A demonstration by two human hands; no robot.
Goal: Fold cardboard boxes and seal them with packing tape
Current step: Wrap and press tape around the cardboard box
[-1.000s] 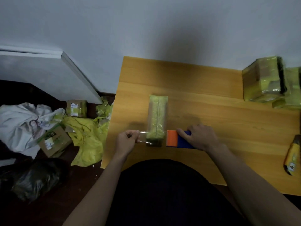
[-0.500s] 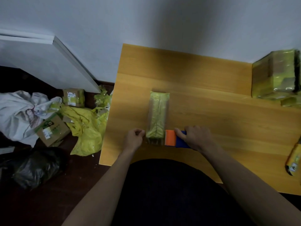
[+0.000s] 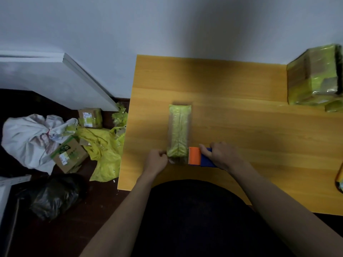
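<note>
Wooden table point(image 3: 241, 112) against a pale wall, dim light. A narrow box point(image 3: 179, 133) wrapped in yellow-green tape lies lengthwise on the table, its near end close to the front edge, between the person's two hands. Left hand point(image 3: 156, 161) — fingers curled, tips pressed together at the box's near left corner, pinching what looks like a clear tape end point(image 3: 170, 161) against it; the tape itself is barely visible. Right hand point(image 3: 221, 155) grips a tape dispenser point(image 3: 199, 158), blue body under the fingers, orange toothed front touching the box's near right side. At the far right of the table sits a taped parcel point(image 3: 315, 78), larger, wrapped in the same yellow-green, with a smaller wrapped piece just beside it. A yellow object point(image 3: 339, 179) is cut off by the right edge — cannot tell what it is. On the dark floor to the left: a white bag point(image 3: 27, 138), small cardboard boxes point(image 3: 70, 154), crumpled yellow plastic point(image 3: 105, 151), a black bag point(image 3: 52, 195).
</note>
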